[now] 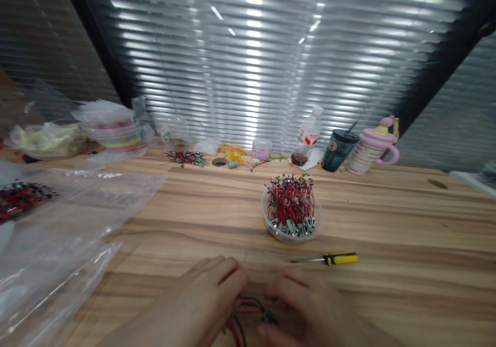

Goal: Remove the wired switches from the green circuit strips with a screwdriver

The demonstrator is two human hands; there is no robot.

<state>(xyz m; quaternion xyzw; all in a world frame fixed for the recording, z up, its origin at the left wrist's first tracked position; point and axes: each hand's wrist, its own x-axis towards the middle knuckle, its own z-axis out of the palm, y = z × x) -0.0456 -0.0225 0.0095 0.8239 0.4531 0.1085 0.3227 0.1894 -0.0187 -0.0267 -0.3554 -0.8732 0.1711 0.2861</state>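
Note:
My left hand [215,295] is closed at the front of the table, its fingers curled over red and black wires [251,305]. Facing it, my right hand [300,305] is bent round the small dark end of the same wires. Its thumb and fingers hide part of that end, so the exact grip is hard to see. Just beyond my right hand lies a screwdriver [341,258] with a yellow and black handle. Behind it stands a clear round plastic bowl [267,225] filled with red and black wired parts [290,202] that carry small green boards.
Plastic bags [96,192] cover the left side, with a wire bundle [23,197] on them. Along the back are stacked plastic containers [112,124], another wire pile [186,157], a bottle [310,132], a dark tumbler [338,150] and a pink mug [366,150], before window blinds.

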